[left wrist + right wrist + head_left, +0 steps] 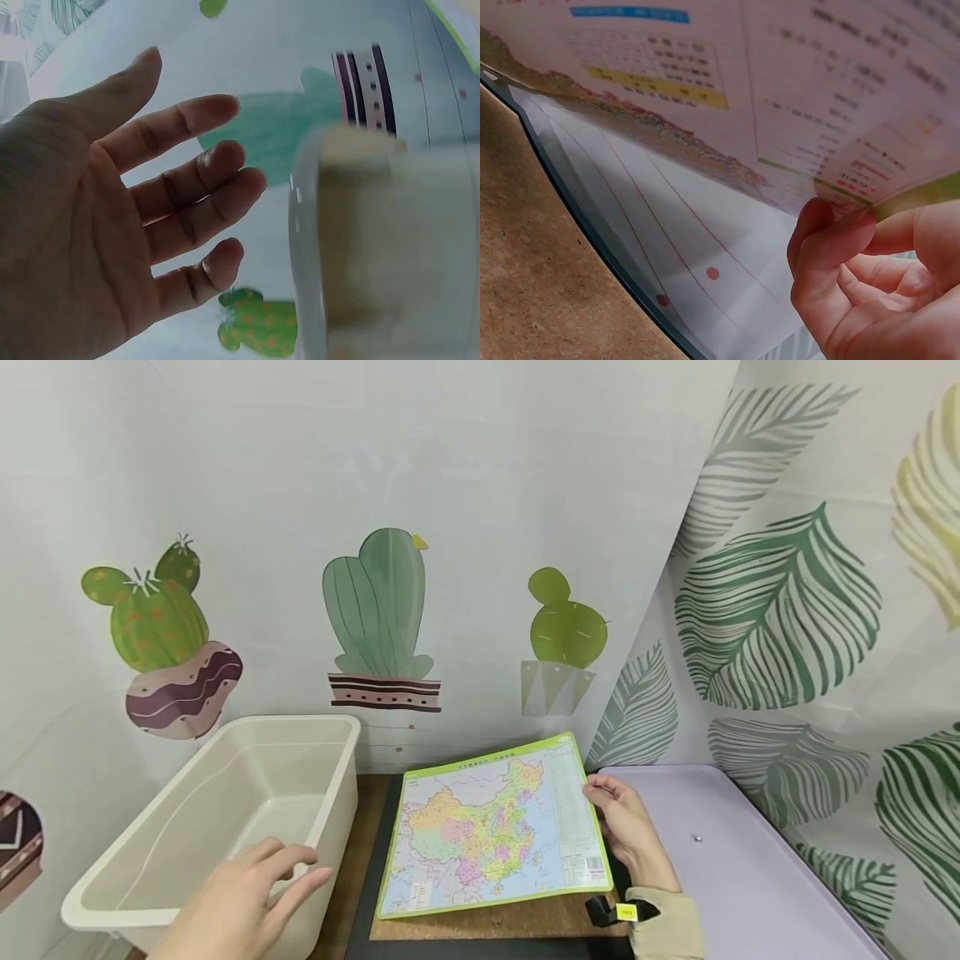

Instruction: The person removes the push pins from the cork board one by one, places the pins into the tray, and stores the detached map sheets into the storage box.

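Observation:
A map sheet (480, 835) with a green border is held tilted over a brown board with a dark frame (450, 930). My right hand (630, 827) pinches the sheet's right edge between thumb and fingers; the right wrist view shows this right hand (877, 277) gripping the edge, with the sheet's printed underside visible. My left hand (243, 897) hovers in front of the cream plastic tub (345, 802), holding nothing. In the left wrist view the left hand (112, 210) has loosely bent, spread fingers, apart from the tub's rim (304, 225).
A lilac tray or board (742, 860) lies to the right, with a small shiny speck on it. Behind everything hangs a white curtain (480, 460) printed with cacti and leaves. A strip of wooden surface (347, 868) shows between tub and framed board.

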{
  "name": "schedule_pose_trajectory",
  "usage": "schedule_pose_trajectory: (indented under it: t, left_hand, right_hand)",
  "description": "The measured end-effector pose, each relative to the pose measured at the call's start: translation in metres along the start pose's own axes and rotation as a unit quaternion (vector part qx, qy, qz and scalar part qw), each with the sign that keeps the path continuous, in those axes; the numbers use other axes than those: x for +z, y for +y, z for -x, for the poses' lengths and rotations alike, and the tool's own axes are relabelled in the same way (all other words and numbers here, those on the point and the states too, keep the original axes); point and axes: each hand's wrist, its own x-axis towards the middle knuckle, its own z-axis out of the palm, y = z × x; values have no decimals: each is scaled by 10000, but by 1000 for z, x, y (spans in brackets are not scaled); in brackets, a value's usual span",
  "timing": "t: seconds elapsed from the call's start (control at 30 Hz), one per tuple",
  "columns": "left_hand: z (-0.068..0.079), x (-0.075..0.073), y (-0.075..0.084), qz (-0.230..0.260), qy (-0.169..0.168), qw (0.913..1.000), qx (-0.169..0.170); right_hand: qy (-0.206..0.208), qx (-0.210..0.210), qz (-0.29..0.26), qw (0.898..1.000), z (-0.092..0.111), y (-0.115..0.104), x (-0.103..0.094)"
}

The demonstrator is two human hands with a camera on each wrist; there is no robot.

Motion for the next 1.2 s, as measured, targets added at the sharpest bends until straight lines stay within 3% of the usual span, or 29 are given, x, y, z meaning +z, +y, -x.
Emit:
schedule_pose_trajectory:
  t: [0.13, 0.4, 0.53, 0.63, 0.73, 0.8, 0.9, 1.1, 1.2]
  left_hand:
    - [7, -6, -18, -36, 183, 9998, 77]
    - [20, -20, -45, -334, -251, 9978, -522]
    - [20, -22, -54, -259, -318, 9981, -461]
    - [20, -25, -61, -232, -729, 9953, -588]
    - [21, -27, -67, -242, -1393, 9864, -836]
    - [22, -27, -71, -236, -1650, 9817, -922]
    - [25, -25, -75, -156, -1541, 9849, -770]
    - [27, -15, -80, 278, -685, 9973, 52]
    - [27, -12, -80, 305, -607, 9974, 234]
  right_hand:
    - [-20, 21, -68, 10000, 0, 0, 1]
    - [37, -31, -119, 9999, 0, -1, -4]
    - [90, -78, -106, 9999, 0, -4, -7]
    - [135, -74, -55, 9999, 2, -5, -7]
    - [159, -48, -102, 9998, 4, -7, -6]
    - [155, -63, -185, 9997, 4, -8, -5]
    - [165, -113, -387, 9991, 6, -11, -4]
    - [324, -178, -813, 9960, 7, -17, -3]
    - [366, -159, -986, 9943, 8, -19, -2]
